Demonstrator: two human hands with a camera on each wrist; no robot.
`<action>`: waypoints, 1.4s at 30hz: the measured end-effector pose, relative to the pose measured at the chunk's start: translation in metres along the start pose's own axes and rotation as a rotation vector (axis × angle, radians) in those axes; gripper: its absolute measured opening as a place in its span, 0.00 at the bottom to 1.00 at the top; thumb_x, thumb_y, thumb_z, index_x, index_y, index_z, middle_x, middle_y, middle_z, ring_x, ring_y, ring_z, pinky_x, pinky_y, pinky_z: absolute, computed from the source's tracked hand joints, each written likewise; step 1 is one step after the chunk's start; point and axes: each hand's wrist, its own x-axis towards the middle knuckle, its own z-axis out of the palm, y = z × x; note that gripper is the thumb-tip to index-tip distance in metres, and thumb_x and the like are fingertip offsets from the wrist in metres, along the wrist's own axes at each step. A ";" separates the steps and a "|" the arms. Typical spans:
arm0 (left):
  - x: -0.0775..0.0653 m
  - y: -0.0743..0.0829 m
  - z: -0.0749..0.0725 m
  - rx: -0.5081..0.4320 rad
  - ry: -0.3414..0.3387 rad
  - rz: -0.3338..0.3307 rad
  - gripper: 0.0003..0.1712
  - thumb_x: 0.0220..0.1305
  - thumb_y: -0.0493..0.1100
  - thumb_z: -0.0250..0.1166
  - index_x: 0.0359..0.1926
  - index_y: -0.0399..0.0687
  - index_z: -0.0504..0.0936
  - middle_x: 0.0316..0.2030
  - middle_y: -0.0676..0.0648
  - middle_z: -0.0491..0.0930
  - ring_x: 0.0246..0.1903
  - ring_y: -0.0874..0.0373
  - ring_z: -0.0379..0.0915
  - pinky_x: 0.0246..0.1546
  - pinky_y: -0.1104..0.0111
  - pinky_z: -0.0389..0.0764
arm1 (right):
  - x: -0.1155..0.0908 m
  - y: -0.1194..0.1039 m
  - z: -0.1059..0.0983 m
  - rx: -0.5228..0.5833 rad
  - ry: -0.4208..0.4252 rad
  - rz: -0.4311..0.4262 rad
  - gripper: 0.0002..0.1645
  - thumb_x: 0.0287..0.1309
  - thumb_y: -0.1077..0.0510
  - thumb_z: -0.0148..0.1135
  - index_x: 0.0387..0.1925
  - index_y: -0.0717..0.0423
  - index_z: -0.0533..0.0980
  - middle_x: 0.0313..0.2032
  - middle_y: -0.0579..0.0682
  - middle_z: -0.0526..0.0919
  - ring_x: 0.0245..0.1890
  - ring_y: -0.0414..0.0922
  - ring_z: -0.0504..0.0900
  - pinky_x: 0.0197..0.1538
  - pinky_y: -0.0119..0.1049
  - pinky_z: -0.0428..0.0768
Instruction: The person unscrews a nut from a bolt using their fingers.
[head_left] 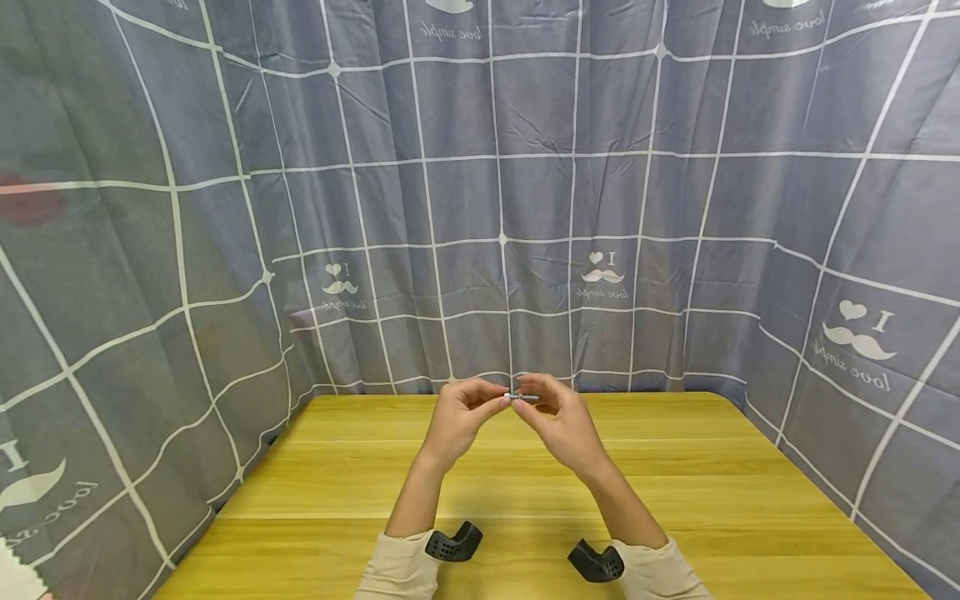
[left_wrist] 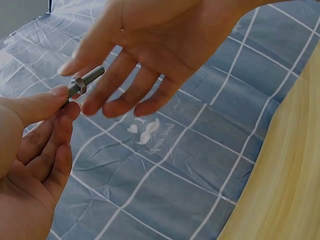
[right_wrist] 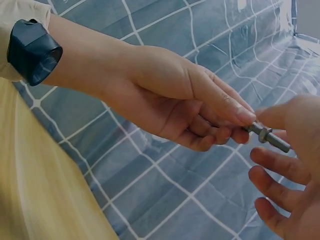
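Midair, clear of the wooden counter (head_left: pixel 322 467), a small metal bolt (left_wrist: pixel 93 75) with a hex nut (left_wrist: pixel 78 85) partway along its threads sits between two bare hands, as I follow from a distance. Judging by sight alone, I expect it to be light, rigid and hard to damage; the nut's smooth faces may slip against dry skin, while the threads should offer rougher purchase. I would take hold at the end of the bolt, pinched square across the shank, and meet the nut on opposite flats with a thumb and one finger. The left hand (head_left: pixel 453 421) pinches one end of the bolt between thumb (left_wrist: pixel 47 102) and fingers, the nut just beyond those tips and the free threaded end pointing toward the other palm. The right hand (head_left: pixel 562 429) has its fingers (left_wrist: pixel 110 82) loosely extended and spread apart, three of them below the shaft; its foremost tips lie close to the nut, and whether they touch it I cannot tell. Behind hangs a grey checked curtain (head_left: pixel 457 108).
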 end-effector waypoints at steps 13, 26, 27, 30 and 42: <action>0.002 0.001 0.003 -0.005 -0.008 0.001 0.06 0.66 0.30 0.70 0.43 0.30 0.88 0.39 0.37 0.86 0.37 0.56 0.83 0.41 0.68 0.83 | 0.001 0.000 -0.002 -0.015 0.007 -0.018 0.15 0.69 0.60 0.68 0.55 0.60 0.82 0.52 0.54 0.84 0.53 0.52 0.83 0.58 0.55 0.79; 0.001 0.002 0.000 -0.014 0.000 -0.014 0.06 0.66 0.29 0.70 0.42 0.30 0.88 0.38 0.37 0.86 0.38 0.53 0.84 0.43 0.66 0.84 | 0.001 0.001 -0.002 -0.011 -0.007 -0.015 0.14 0.70 0.61 0.67 0.54 0.58 0.81 0.50 0.52 0.85 0.52 0.51 0.84 0.57 0.54 0.79; 0.001 0.002 0.000 -0.014 -0.001 -0.012 0.06 0.66 0.29 0.70 0.42 0.29 0.88 0.38 0.37 0.86 0.38 0.53 0.84 0.43 0.66 0.84 | 0.001 0.001 -0.002 -0.013 -0.005 -0.010 0.14 0.70 0.60 0.67 0.55 0.58 0.81 0.51 0.53 0.84 0.52 0.51 0.83 0.57 0.54 0.79; 0.001 0.001 0.000 -0.017 -0.007 -0.007 0.06 0.66 0.29 0.70 0.43 0.29 0.88 0.39 0.36 0.86 0.39 0.52 0.84 0.44 0.65 0.84 | 0.000 0.001 -0.002 -0.025 0.007 -0.002 0.12 0.72 0.59 0.65 0.53 0.58 0.82 0.51 0.52 0.85 0.52 0.50 0.83 0.57 0.53 0.79; 0.000 0.000 0.000 -0.032 -0.007 -0.006 0.05 0.66 0.28 0.69 0.42 0.29 0.88 0.39 0.36 0.86 0.38 0.53 0.84 0.44 0.65 0.84 | 0.000 0.002 -0.002 -0.008 -0.020 -0.018 0.14 0.73 0.57 0.65 0.56 0.58 0.81 0.52 0.54 0.84 0.52 0.51 0.84 0.56 0.54 0.79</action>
